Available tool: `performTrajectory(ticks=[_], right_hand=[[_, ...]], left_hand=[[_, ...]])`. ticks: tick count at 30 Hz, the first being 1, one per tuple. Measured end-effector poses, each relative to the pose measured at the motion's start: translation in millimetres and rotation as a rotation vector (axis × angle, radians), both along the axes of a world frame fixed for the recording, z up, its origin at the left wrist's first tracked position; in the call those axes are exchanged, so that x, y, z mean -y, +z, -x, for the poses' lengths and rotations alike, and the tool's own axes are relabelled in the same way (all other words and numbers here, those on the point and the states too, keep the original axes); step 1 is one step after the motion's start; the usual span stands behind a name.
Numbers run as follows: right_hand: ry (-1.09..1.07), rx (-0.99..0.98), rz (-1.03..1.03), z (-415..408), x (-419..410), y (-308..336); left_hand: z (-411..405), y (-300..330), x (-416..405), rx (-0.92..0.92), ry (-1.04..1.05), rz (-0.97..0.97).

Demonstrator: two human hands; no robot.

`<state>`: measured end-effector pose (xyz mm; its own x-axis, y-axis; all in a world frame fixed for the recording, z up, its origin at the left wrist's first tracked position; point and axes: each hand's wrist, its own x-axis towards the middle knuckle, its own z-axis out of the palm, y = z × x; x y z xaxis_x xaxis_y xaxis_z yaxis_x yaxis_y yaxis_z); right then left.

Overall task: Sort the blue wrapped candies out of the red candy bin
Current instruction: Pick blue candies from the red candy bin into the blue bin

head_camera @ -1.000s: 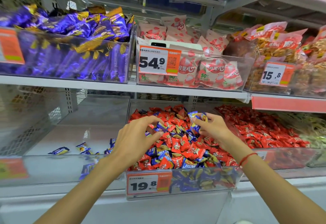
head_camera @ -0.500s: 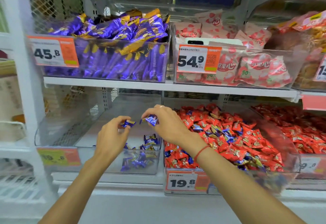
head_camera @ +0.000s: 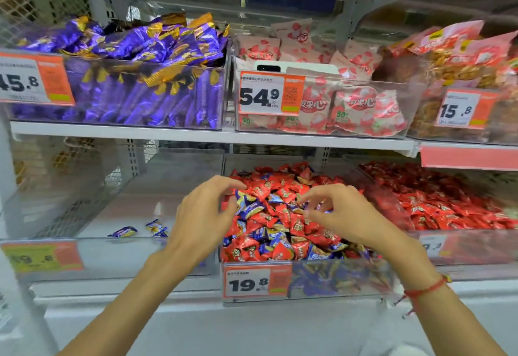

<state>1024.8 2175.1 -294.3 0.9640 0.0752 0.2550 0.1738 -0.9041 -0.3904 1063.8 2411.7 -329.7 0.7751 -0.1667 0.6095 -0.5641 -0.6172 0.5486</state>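
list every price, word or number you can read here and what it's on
"45.8": price tag on the purple candy bin, first digit cut off by the frame edge.
"54.9": price tag on the pink bag bin.
"果心" and "50%": pink bags.
"15.8": price tag on the upper right bin.
"19.8": price tag on the red candy bin.
Lower left tag: blurred, roughly "9.8".
Small print and candy wrappers: unreadable.

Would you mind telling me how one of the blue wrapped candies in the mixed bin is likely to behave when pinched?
A blue wrapped candy looks small, so probably light. Its glossy wrapper may be slippery and crinkle. Lying loose on the heaped red candies, neighbours may slide when it is lifted.
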Motion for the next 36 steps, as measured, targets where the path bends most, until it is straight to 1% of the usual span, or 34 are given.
performTrajectory(ticks=[3,6,7,9,11,13,15,17,19,20,23,25,27,30,34,36], right_hand=[[-0.130,-0.114,0.031,13,48,4],[-0.107,-0.350,0.014,21,65,-1],[-0.094,-0.391,0.002,21,65,-4],[-0.100,-0.408,-0.022,20,63,-8],[-0.120,-0.445,-0.067,17,63,-8],[-0.123,-0.495,-0.100,16,67,-6],[-0.111,-0.461,-0.096,16,74,-3],[-0.136,-0.335,-0.119,14,77,-3],[-0.147,-0.217,-0.153,11,76,-6],[-0.127,-0.202,-0.145,9,73,-8],[-0.026,-0.266,-0.078,1,62,-24],[-0.024,-0.258,0.000,-5,58,-34],[-0.059,-0.199,0.080,-9,56,-40],[-0.076,-0.100,0.107,-8,59,-42],[-0.028,-0.131,-0.070,-1,75,-35],[-0.029,-0.137,-0.181,2,83,-31]], left_hand=[[15,-5,40,-0.011,-0.156,-0.135],[14,-8,74,-0.027,-0.257,-0.278],[10,-8,83,-0.041,-0.274,-0.317],[1,-9,98,-0.064,-0.318,-0.448],[-8,-13,107,-0.033,-0.343,-0.618],[-13,-16,107,-0.029,-0.320,-0.670],[-15,-18,103,-0.018,-0.307,-0.666],[-13,-15,97,-0.008,-0.319,-0.651],[-8,-10,91,-0.058,-0.316,-0.601],[-6,-8,88,-0.097,-0.309,-0.584],[-3,2,83,-0.197,-0.287,-0.471],[-8,8,83,-0.173,-0.228,-0.387],[-18,13,91,-0.094,-0.142,-0.427],[-40,16,108,-0.058,-0.141,-0.541],[-64,15,127,-0.142,-0.174,-0.754],[-66,16,132,-0.100,-0.153,-0.828]])
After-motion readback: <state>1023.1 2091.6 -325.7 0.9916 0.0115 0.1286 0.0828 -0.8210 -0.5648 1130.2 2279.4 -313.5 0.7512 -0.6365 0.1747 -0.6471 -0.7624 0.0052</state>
